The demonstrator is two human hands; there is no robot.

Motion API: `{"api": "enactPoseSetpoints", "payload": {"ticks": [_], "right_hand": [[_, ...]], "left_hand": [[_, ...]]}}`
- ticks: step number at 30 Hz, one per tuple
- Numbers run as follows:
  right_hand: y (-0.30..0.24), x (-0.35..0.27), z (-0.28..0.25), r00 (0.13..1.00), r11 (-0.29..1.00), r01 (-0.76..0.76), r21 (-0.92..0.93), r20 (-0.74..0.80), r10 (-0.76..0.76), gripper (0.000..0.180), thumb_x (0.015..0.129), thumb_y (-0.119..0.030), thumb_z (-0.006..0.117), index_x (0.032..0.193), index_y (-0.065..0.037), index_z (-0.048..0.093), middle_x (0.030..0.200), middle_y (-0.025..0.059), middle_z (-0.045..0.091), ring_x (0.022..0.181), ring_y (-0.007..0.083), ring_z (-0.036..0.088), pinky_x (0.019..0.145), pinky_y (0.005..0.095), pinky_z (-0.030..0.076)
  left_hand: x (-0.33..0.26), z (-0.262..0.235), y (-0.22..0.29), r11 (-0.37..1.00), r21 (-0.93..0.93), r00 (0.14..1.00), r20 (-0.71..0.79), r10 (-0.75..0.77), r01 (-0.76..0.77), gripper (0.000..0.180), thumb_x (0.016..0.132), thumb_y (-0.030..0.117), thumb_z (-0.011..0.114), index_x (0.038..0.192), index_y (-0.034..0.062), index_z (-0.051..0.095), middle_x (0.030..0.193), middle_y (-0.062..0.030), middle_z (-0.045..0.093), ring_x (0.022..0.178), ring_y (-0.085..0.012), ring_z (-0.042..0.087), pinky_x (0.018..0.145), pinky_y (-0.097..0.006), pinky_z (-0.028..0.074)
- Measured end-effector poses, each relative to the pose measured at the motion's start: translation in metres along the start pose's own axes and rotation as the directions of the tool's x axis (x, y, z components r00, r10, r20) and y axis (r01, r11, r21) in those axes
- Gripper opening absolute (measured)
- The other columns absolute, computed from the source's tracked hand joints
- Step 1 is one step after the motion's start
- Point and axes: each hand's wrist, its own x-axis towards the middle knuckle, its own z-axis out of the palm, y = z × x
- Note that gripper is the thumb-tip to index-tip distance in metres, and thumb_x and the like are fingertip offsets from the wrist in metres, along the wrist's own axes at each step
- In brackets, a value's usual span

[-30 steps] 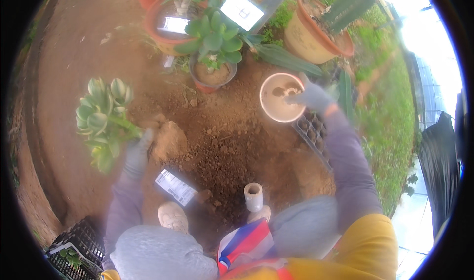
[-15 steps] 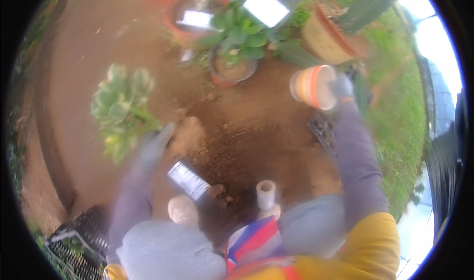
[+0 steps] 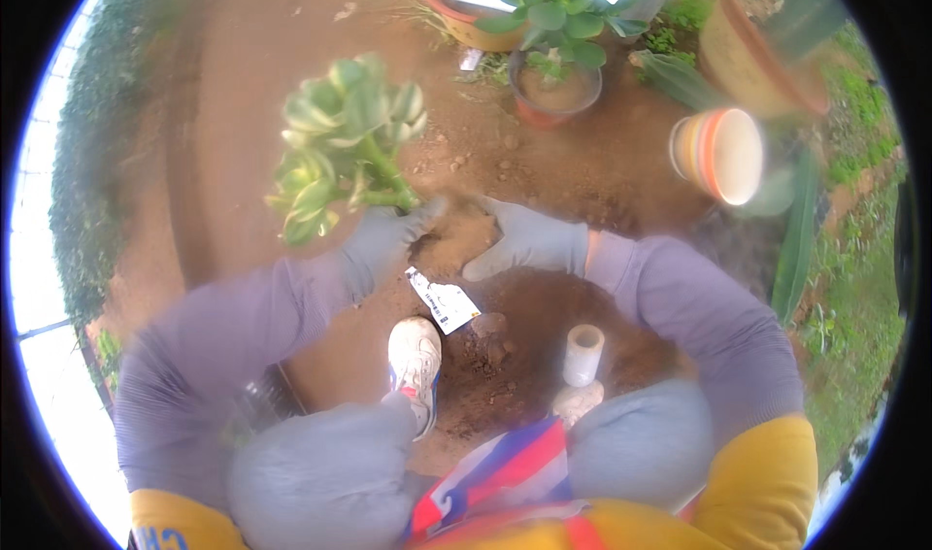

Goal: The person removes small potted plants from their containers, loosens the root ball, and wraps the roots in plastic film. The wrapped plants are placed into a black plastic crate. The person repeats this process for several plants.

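Note:
My gloved left hand (image 3: 383, 234) grips the stem of a green-and-cream leafy plant (image 3: 340, 142) whose clump of brown soil and roots (image 3: 456, 239) hangs just right of the glove. Against that clump's right side rests my gloved right hand (image 3: 529, 244), fingers spread flat and holding nothing. An orange-striped pot with a white inside (image 3: 723, 154) lies tipped on the ground to the right, apart from both hands.
A white card (image 3: 444, 300) and a short white tube (image 3: 583, 354) lie on the loose brown soil near my shoes (image 3: 415, 354). A potted green succulent (image 3: 549, 74) and larger terracotta pots (image 3: 757, 50) stand at the back. Grass borders the right side.
My right hand has let go of the orange-striped pot, which now lies on the ground, and has come down to the root clump. The left hand brought the plant toward the middle.

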Motion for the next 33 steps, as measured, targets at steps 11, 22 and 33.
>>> {"api": "enactPoseSetpoints", "payload": {"ticks": [11,22,33], "right_hand": [[0.064,-0.024,-0.011,0.982,0.838,0.076,0.540,0.105,-0.157,0.084,0.081,-0.022,0.078,0.149,0.002,0.036,0.147,0.0110,0.046,0.132,0.0209,0.046,0.112,0.0342,0.035],[0.086,-0.069,-0.007,0.837,0.976,0.216,0.034,-0.522,-0.167,0.044,0.102,-0.032,0.054,0.130,0.002,0.058,0.128,0.0123,0.062,0.123,0.0207,0.054,0.106,0.0309,0.041],[0.082,-0.087,-0.024,0.580,0.997,0.052,-0.063,-0.811,-0.082,0.050,0.101,-0.040,0.053,0.126,0.002,0.060,0.119,0.0163,0.065,0.112,0.0232,0.059,0.097,0.0332,0.045]], "left_hand": [[0.003,0.046,-0.033,0.915,-0.368,0.984,0.005,0.179,-0.165,0.052,0.096,0.037,0.067,0.130,-0.0014,0.056,0.120,-0.0127,0.065,0.106,-0.0178,0.065,0.095,-0.032,0.052],[0.026,0.089,-0.037,0.923,-0.140,0.919,0.119,0.376,-0.359,0.047,0.095,0.028,0.068,0.126,-0.0046,0.056,0.115,-0.0135,0.066,0.107,-0.0222,0.065,0.096,-0.033,0.052],[0.045,0.122,-0.040,0.892,-0.241,0.908,0.081,0.412,-0.383,0.040,0.096,0.026,0.067,0.123,-0.0027,0.058,0.110,-0.0089,0.067,0.101,-0.0175,0.065,0.093,-0.032,0.053]]}}
